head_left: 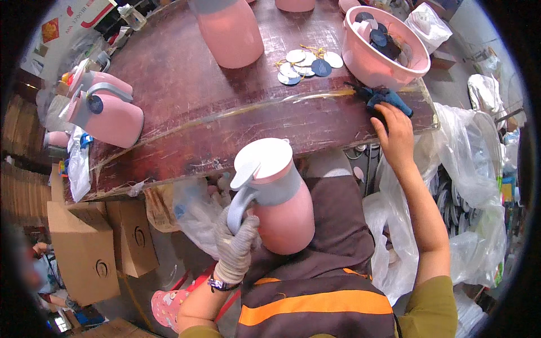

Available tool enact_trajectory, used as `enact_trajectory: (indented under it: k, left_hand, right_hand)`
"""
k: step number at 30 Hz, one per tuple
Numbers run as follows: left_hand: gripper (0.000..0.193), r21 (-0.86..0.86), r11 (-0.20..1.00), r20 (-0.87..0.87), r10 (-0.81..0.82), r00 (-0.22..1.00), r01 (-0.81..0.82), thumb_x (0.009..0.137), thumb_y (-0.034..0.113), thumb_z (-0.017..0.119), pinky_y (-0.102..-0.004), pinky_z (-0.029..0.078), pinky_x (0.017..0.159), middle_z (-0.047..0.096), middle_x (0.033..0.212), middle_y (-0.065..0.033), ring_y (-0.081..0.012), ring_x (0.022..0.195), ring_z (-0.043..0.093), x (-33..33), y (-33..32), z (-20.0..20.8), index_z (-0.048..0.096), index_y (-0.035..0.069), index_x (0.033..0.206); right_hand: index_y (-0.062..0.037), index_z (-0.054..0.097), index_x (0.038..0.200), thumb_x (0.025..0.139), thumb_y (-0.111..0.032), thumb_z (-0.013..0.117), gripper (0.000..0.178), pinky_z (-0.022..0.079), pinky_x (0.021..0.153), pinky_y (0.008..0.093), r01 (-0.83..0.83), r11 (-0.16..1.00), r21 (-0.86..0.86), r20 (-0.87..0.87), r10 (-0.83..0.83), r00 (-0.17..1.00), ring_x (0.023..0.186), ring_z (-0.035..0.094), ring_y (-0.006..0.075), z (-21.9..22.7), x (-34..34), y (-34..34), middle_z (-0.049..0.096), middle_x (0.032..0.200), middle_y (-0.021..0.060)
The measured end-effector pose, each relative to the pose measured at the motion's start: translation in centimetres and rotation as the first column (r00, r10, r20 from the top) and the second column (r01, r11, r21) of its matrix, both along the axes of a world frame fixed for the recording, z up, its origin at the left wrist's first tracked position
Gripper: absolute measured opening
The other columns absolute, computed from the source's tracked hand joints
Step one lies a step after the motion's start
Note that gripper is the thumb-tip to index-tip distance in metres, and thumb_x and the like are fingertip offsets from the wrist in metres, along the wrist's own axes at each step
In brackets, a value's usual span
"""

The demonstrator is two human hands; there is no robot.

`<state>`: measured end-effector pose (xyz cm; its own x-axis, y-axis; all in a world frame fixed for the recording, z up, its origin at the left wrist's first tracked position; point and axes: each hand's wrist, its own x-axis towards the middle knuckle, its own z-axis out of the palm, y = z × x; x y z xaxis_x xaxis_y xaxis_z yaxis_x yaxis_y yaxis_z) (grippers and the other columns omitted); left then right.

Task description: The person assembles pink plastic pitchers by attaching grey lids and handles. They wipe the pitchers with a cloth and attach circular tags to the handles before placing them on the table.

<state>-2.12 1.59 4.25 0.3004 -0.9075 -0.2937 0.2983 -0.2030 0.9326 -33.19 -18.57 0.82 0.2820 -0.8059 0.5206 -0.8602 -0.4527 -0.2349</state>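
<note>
My left hand [236, 242], in a grey knit glove, grips the grey handle of a pink jug with a white lid [274, 194], held upright over my lap. My right hand [394, 132] is bare and reaches to the table's right edge, its fingers on a blue and black tagging gun [389, 99]. Just beyond the gun stands a pink bowl [376, 63] holding round dark and white tags. More round tags [307, 63] with yellow strings lie loose on the dark red table [186, 96].
Another pink jug [110, 112] lies on its side at the table's left edge, and a tall pink jug body [228, 31] stands at the back. Cardboard boxes [93, 242] sit under the table on the left. Clear plastic bags [479, 186] pile up on the right.
</note>
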Motion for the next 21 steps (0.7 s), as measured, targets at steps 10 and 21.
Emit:
enact_trajectory:
  k: [10,21]
  left_hand:
    - [0.04,0.141,0.982,-0.306,-0.079,0.949,0.127,0.091,0.019,0.062,-0.0208,0.04,0.041,0.056,0.078,-0.0002,-0.0062,0.047,0.048,-2.4,-1.1,2.2,0.048,0.005,0.126]
    - [0.045,0.199,0.956,-0.672,-0.026,0.74,0.214,0.094,0.04,0.056,-0.0307,0.052,0.062,0.062,0.078,-0.0068,-0.0171,0.067,0.06,-0.3,-1.8,-1.2,0.055,0.003,0.12]
  right_hand:
    - [-0.007,0.062,0.109,0.09,-0.024,0.055,0.026,0.047,0.081,0.0422,-0.04,0.987,-0.156,-0.03,0.036,0.999,0.095,0.06,0.0327,-5.1,11.0,-12.7,0.065,0.098,0.0095]
    - [-0.0111,0.064,0.098,0.094,-0.024,0.052,0.018,0.051,0.064,0.0435,0.133,0.975,-0.179,0.339,-0.066,0.939,0.079,0.065,0.0332,0.7,10.4,-11.4,0.067,0.089,0.013]
